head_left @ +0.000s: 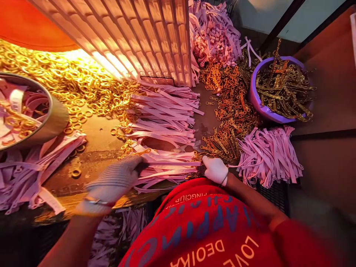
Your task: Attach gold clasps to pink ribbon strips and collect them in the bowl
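Note:
My left hand (pixel 118 174), in a striped pale glove with dark fingertips, is closed on the left end of a flat pink strap (pixel 174 163). The strap runs taut across to my right hand (pixel 215 170). In its white glove, my right hand pinches near the strap's other end, though its fingertips are partly hidden. Beneath and beyond the strap lies a row of similar pink straps (pixel 167 111). Just past my right hand is a heap of small gold metal links (pixel 225 146). Gold rings (pixel 102 94) are piled on the table beyond my left hand.
A purple-rimmed bucket (pixel 254 91) holding gold chain pieces stands at right, behind a pink strap bundle (pixel 271 155). A metal bowl (pixel 59 115) sits at left above more straps (pixel 25 178). A ribbed panel (pixel 144 40) rises at the back beside another strap heap (pixel 214 33).

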`<state>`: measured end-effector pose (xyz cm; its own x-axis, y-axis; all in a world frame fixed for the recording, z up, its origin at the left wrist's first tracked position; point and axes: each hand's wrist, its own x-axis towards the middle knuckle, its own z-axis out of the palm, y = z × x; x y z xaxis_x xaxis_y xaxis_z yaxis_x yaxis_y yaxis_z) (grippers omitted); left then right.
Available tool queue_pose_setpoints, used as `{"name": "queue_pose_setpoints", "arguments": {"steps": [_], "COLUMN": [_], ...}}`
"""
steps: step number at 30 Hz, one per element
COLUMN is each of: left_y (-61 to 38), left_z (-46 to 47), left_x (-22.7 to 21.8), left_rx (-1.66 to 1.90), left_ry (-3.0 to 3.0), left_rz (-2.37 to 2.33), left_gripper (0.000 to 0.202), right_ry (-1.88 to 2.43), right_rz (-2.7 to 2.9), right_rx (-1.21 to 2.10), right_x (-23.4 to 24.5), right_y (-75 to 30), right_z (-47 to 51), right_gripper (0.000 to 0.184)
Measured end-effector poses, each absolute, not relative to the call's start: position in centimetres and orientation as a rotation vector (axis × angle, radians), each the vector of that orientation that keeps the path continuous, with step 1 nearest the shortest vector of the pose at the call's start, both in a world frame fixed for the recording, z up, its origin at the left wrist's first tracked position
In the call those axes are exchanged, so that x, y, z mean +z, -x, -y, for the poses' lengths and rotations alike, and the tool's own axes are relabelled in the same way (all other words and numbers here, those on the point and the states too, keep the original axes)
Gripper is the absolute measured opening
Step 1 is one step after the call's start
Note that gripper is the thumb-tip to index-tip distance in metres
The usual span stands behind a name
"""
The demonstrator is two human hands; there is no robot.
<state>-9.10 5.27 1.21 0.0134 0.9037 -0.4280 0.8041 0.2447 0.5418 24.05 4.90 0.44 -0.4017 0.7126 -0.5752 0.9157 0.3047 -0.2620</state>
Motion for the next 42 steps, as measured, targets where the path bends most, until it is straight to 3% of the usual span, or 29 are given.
{"name": "queue_pose_setpoints", "arguments": {"steps": [4,9,16,21,26,30,35,38,42], "left_y": [10.8,3.9,-1.3,-1.5,-2.2,-2.8,-3.6,-4.0,-4.1], "left_z": [-2.7,-0.9,-2.4,-1.7,-1.2,-1.0,-1.7,-2.5,-2.9], "left_x": [1.5,-0.1,-0.5,0.0,-0.2,-0.2,0.0,0.1,0.2], "left_rx": [0.317,0.867,0.769,0.759,0.797,0.805,0.694,0.732,0.886], "left_ry": [-1.456,-0.399,0.225,0.180,0.013,-0.308,-0.841,-0.906,-0.827], "left_rz": [-1.949,-1.478,-0.762,-0.845,-1.038,-1.256,-1.404,-1.419,-1.386], "left_gripper": [0.026,0.045,0.052,0.032,0.031,0.033,0.026,0.023,0.036], "right_ry": [-1.574,-2.026,-2.015,-2.239,-2.739,-2.769,-2.158,-1.773,-1.632], "right_rz": [-2.376,-2.016,-1.893,-2.004,-2.002,-2.073,-2.385,-2.261,-1.854], "right_rx": [-0.794,-0.462,-0.433,-0.469,-0.788,-0.978,-1.809,-2.130,-2.638], "right_x": [-0.2,-3.4,-7.6,-8.9,-10.5,-9.6,-4.6,-2.1,-1.2], "right_y": [-27.3,-29.0,-28.6,-30.0,-30.9,-30.6,-26.6,-23.3,-21.2], "right_z": [-6.4,-12.9,-15.5,-13.4,-11.8,-10.4,-7.5,-6.4,-6.5], "right_gripper": [0.035,0.025,0.026,0.028,0.017,0.024,0.032,0.042,0.044]}}
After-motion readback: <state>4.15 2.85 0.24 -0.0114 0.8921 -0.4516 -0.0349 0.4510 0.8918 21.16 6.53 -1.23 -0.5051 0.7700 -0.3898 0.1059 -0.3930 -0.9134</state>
